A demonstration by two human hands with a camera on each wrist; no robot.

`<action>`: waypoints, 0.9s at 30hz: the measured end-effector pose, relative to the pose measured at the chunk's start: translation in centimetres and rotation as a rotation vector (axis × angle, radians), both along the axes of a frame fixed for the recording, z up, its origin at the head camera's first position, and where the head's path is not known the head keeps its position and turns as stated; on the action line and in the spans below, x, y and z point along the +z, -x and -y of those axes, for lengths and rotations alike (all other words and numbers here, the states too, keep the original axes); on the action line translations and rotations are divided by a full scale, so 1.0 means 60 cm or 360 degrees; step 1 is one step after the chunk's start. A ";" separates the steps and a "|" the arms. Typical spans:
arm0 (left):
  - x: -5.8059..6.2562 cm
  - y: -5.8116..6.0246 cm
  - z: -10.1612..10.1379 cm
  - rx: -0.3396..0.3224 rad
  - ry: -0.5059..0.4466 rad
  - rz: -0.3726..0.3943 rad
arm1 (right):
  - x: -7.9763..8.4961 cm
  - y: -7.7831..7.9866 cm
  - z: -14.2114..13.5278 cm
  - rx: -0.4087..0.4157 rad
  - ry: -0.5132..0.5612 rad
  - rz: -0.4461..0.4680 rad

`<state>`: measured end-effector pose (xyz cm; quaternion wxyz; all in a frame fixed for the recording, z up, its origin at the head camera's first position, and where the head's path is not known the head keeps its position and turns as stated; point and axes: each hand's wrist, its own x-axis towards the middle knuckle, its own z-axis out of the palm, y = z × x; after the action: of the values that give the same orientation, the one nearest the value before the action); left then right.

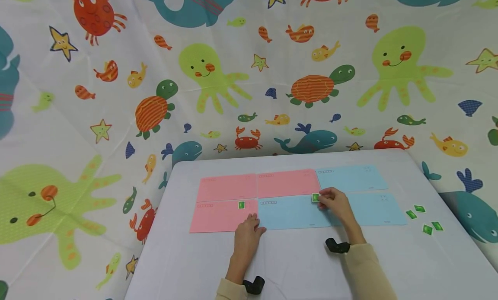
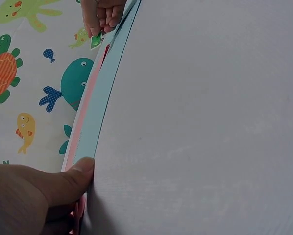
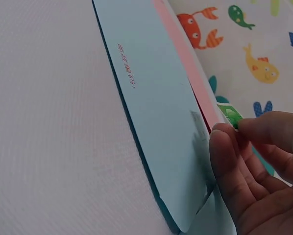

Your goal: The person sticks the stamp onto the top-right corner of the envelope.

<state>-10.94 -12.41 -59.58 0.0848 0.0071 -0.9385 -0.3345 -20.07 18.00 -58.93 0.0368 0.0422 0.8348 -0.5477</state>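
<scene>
My right hand (image 1: pixel 335 202) pinches a small green stamp (image 1: pixel 315 198) between thumb and fingertips, just over the upper right part of the middle blue envelope (image 1: pixel 285 215). The right wrist view shows that stamp (image 3: pixel 230 113) held at its edge. My left hand (image 1: pixel 247 235) rests where the front pink envelope (image 1: pixel 218 220) meets the blue one. In the left wrist view its thumb (image 2: pixel 83 171) lies on the blue envelope's edge; the other fingers are partly hidden. Another green stamp (image 1: pixel 241 205) is on the front pink envelope's upper right area.
Two more pink envelopes (image 1: pixel 227 188) and a blue one (image 1: pixel 352 179) form the back row. Another blue envelope (image 1: pixel 375 211) lies at front right, partly behind my right hand. Several loose green stamps (image 1: pixel 419 209) lie on the white table (image 1: pixel 295 265) at the right. A printed cloth hangs behind.
</scene>
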 end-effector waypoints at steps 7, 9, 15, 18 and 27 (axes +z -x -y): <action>0.000 -0.001 0.000 0.0002 -0.0003 0.0018 | -0.003 0.000 0.017 -0.0003 -0.0085 -0.0006; 0.000 -0.002 0.000 0.0000 -0.0008 0.0016 | -0.005 0.001 0.020 0.0006 -0.0099 -0.0021; 0.000 -0.001 0.002 -0.0007 -0.0006 -0.0007 | -0.008 0.000 0.034 0.0017 -0.0147 -0.0050; -0.002 -0.001 0.003 -0.0012 -0.0004 -0.0021 | -0.009 -0.001 0.041 0.0018 -0.0170 -0.0056; -0.001 0.001 0.003 -0.0008 -0.0024 -0.0021 | -0.013 -0.003 0.059 0.0010 -0.0421 -0.0191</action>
<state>-11.03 -12.61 -59.64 0.0902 0.0032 -0.9354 -0.3417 -19.88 14.44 -59.70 -0.0174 0.0111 0.9006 -0.4342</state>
